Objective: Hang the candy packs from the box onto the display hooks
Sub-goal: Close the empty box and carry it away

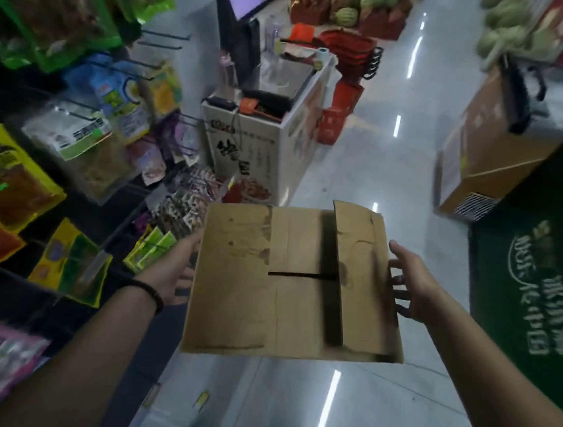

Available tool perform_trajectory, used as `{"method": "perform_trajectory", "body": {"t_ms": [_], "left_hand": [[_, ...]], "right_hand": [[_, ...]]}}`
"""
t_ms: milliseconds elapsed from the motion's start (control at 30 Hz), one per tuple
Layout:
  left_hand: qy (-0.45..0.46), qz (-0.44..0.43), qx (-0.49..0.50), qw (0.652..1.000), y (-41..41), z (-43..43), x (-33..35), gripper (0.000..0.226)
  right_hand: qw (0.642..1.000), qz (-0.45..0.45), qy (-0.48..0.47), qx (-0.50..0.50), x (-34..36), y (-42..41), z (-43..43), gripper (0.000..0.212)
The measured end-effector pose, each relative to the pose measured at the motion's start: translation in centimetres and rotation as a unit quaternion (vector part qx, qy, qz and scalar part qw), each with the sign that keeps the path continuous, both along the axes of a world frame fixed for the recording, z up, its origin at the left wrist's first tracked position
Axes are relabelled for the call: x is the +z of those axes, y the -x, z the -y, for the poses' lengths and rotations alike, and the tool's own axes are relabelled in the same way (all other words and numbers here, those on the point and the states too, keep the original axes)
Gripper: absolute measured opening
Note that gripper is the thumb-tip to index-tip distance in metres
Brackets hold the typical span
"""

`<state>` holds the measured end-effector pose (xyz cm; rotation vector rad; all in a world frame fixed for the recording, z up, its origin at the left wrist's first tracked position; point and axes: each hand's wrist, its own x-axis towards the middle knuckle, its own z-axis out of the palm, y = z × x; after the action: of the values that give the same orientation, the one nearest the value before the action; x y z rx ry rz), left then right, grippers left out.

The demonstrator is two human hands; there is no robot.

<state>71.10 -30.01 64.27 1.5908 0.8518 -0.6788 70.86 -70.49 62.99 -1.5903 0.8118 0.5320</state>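
Obs.: Person stands in a shop aisle with a cardboard box (266, 280) held up over the floor (357, 410), one hand on each side.

- Right hand (410, 287): flat against the box's right side, fingers spread and straight. It presses the side and is not wrapped round anything.
- Left hand (173, 268): at the box's left side, palm toward it. The fingertips are hidden by the cardboard, so I cannot tell whether they hook under.
- Candy packs: none visible. The top flaps lie nearly closed, so presumably the packs are inside the box.
- One flap (354, 261) stands raised along the box's right part.
- Display hooks (166, 35): left of and beyond the box. Some are bare and others carry hung packs (118, 104).

Risks (judgement):
1. The box seems held by side pressure alone. Soft, worn cardboard may buckle or slide, dropping the box to the floor.
2. With both hands occupied, nobody can open the flaps. Freeing one hand before the box is set down would tip it.
3. Swinging the box left could knock the hung packs off their hooks.
4. A green crate (535, 272) sits close on the box's right, so there is little room to turn.
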Motion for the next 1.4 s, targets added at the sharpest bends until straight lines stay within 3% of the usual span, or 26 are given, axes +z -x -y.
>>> {"method": "perform_trajectory", "body": {"t_ms": [67, 200, 333, 467, 600, 800, 833, 933, 1067, 1400], "left_hand": [[0.023, -0.002, -0.003, 1.000, -3.8, 1.4, 0.1, 0.127], [0.026, -0.006, -0.030, 0.999, -11.6, 3.9, -0.4, 0.110], [0.018, 0.012, -0.049, 0.999, -18.9, 5.7, 0.4, 0.074], [0.012, 0.024, -0.068, 0.997, -27.7, 7.2, 1.0, 0.083], [-0.006, 0.070, -0.111, 0.991, -36.5, 11.3, 2.1, 0.061], [-0.014, 0.071, -0.148, 0.986, -49.4, 17.9, 1.7, 0.080], [-0.003, 0.066, -0.145, 0.987, -51.5, 19.3, 1.8, 0.076], [-0.023, 0.089, -0.118, 0.989, -57.4, 23.8, 3.3, 0.034], [-0.054, 0.096, -0.080, 0.991, -65.5, 27.5, 4.5, 0.043], [-0.013, 0.079, -0.053, 0.995, -89.2, 31.9, 3.8, 0.052]], "right_hand": [[1.000, -0.001, 0.001, -0.018, 0.1, -2.7, 1.5, 0.087], [0.999, -0.006, 0.007, -0.046, 0.5, -9.1, 3.2, 0.086], [0.997, 0.006, 0.017, -0.069, 1.4, -14.9, 3.2, 0.085], [0.994, 0.008, 0.015, -0.109, 2.3, -20.5, 4.2, 0.085], [0.991, 0.000, 0.020, -0.134, 3.2, -26.7, 7.1, 0.084], [0.987, 0.000, 0.007, -0.158, 2.1, -38.8, 14.1, 0.086], [0.987, 0.000, 0.002, -0.158, 1.9, -41.0, 15.4, 0.089], [0.989, 0.001, -0.003, -0.150, 1.7, -48.1, 19.3, 0.098], [0.991, 0.013, -0.022, -0.132, 2.5, -57.7, 23.0, 0.089], [0.992, 0.027, 0.001, -0.123, 2.6, -82.3, 28.3, 0.080]]}}
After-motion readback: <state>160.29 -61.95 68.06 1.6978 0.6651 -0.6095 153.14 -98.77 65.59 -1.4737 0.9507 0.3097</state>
